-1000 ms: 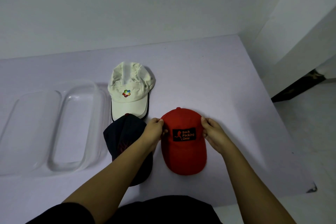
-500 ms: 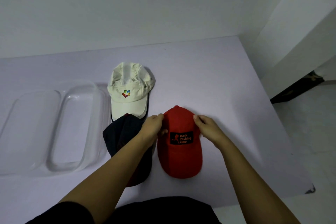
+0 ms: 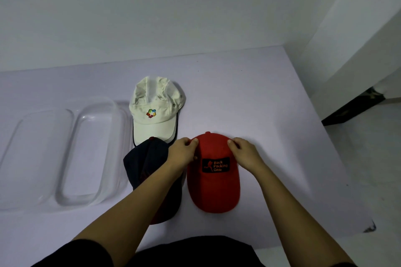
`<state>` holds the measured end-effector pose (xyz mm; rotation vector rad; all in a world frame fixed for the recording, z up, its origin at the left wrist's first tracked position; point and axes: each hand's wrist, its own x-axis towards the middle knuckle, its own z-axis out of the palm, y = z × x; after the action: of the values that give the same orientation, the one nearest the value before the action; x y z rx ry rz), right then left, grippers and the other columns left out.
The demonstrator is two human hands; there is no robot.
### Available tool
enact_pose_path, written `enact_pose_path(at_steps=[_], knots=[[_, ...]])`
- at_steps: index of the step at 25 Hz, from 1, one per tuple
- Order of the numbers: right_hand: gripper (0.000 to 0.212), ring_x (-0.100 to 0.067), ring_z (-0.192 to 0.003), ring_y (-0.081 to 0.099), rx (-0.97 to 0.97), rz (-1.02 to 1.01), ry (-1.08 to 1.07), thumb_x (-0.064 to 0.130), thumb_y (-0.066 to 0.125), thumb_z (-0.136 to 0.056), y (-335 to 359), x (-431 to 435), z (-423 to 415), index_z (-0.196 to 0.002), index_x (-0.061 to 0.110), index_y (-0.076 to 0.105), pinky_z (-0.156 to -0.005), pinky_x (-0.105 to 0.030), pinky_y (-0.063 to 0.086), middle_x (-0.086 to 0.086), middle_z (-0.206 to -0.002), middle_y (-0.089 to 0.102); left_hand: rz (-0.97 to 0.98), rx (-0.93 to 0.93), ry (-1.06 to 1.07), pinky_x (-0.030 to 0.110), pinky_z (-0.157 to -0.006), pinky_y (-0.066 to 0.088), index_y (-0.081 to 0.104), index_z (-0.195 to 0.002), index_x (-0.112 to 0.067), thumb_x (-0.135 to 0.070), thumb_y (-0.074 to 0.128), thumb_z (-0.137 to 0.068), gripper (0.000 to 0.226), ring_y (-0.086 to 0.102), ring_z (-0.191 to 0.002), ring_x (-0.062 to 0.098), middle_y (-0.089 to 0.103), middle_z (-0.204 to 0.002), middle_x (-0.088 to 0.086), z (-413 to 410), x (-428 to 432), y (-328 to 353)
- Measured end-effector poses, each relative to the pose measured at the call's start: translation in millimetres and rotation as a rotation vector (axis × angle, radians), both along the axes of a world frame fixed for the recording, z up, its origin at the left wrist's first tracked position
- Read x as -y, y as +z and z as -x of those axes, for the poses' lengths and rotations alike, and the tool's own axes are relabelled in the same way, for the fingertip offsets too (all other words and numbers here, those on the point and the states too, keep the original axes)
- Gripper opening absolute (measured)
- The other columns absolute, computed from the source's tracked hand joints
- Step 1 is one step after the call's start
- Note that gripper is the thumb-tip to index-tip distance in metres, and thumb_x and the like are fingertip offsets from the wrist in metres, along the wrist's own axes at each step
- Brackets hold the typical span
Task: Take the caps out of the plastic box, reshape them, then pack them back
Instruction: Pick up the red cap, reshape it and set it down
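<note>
A red cap (image 3: 213, 188) with a black patch lies on the pale table, brim toward me. My left hand (image 3: 183, 151) pinches the left side of its crown and my right hand (image 3: 243, 150) pinches the right side. A dark navy cap (image 3: 147, 160) lies just left of it, partly under my left forearm. A white cap (image 3: 155, 112) with a coloured logo sits behind the navy one. The clear plastic box (image 3: 95, 156) stands empty at the left.
A clear lid (image 3: 32, 158) lies left of the box. The table (image 3: 260, 102) meets a white wall at the back and a wall corner at the right; its right edge drops to the floor.
Both hands have slid up the red cap's crown toward its top and closer to its sides; the cap shifted slightly left and back.
</note>
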<state>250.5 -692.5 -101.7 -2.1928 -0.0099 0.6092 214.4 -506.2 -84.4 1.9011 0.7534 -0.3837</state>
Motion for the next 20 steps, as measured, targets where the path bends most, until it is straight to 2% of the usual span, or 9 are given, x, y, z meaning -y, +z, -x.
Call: enact_pose_path(at_steps=[2,4,7,11,15,17,20], knots=[[0.034,-0.016,-0.093,0.056,-0.005,-0.048,-0.026,0.03,0.039,-0.098,-2.9,1.6,3.0,-0.109,0.008,0.063,-0.077,-0.025,0.04,-0.002,-0.1,0.063,0.023,0.01,0.003,0.021,-0.057,0.047,0.062,-0.098,-0.011,-0.028,0.048,-0.095,0.022,0.059,-0.058,0.01,0.064,-0.074,0.001,-0.7,-2.7,1.5],[0.031,-0.014,-0.098,0.055,0.001,-0.079,-0.085,0.029,0.042,-0.098,-4.6,4.2,3.3,-0.11,0.01,0.064,-0.083,-0.025,0.038,-0.001,-0.105,0.064,0.074,0.017,0.013,0.018,-0.055,0.046,0.062,-0.104,-0.009,-0.017,0.046,-0.095,0.019,0.06,-0.061,0.01,0.064,-0.078,0.002,-3.9,-9.0,3.7],[0.025,-0.014,-0.098,0.057,-0.019,-0.119,-0.159,0.026,0.05,-0.095,-7.0,9.9,0.2,-0.104,0.011,0.067,-0.085,-0.025,0.04,-0.001,-0.103,0.066,0.079,0.014,-0.041,0.016,-0.056,0.047,0.063,-0.106,-0.001,-0.004,0.046,-0.094,0.021,0.059,-0.061,0.01,0.062,-0.072,0.004,-8.8,-15.7,6.2],[0.022,-0.014,-0.098,0.059,-0.021,-0.154,-0.19,0.025,0.06,-0.09,-6.2,14.4,-5.8,-0.104,0.01,0.069,-0.087,-0.025,0.042,-0.003,-0.104,0.068,0.026,0.026,-0.075,0.019,-0.061,0.049,0.063,-0.106,0.004,-0.002,0.052,-0.092,0.02,0.058,-0.06,0.011,0.061,-0.069,0.005,-12.3,-19.7,5.9],[0.028,-0.014,-0.101,0.057,-0.087,-0.122,-0.139,0.028,0.058,-0.09,-5.7,15.9,-9.1,-0.111,0.011,0.066,-0.091,-0.027,0.042,-0.003,-0.108,0.066,-0.002,-0.058,-0.123,0.021,-0.061,0.05,0.064,-0.108,0.0,-0.007,0.049,-0.093,0.022,0.058,-0.06,0.011,0.062,-0.068,0.005,-15.7,-17.5,5.4],[0.028,-0.015,-0.099,0.058,-0.104,-0.098,-0.119,0.031,0.057,-0.091,-7.0,17.8,-10.1,-0.106,0.011,0.068,-0.089,-0.029,0.044,-0.005,-0.107,0.068,-0.014,-0.051,-0.124,0.018,-0.058,0.048,0.064,-0.108,0.0,-0.007,0.05,-0.093,0.021,0.056,-0.058,0.01,0.061,-0.067,0.003,-16.3,-16.1,6.6],[0.022,-0.016,-0.095,0.062,-0.028,0.034,-0.112,0.04,0.063,-0.085,-6.9,22.3,-14.6,-0.088,0.019,0.069,-0.087,-0.035,0.049,0.002,-0.097,0.07,-0.016,-0.046,-0.08,0.018,-0.058,0.049,0.064,-0.105,0.002,-0.005,0.052,-0.093,0.018,0.056,-0.055,0.01,0.06,-0.065,0.005,-14.8,-16.6,6.3]])
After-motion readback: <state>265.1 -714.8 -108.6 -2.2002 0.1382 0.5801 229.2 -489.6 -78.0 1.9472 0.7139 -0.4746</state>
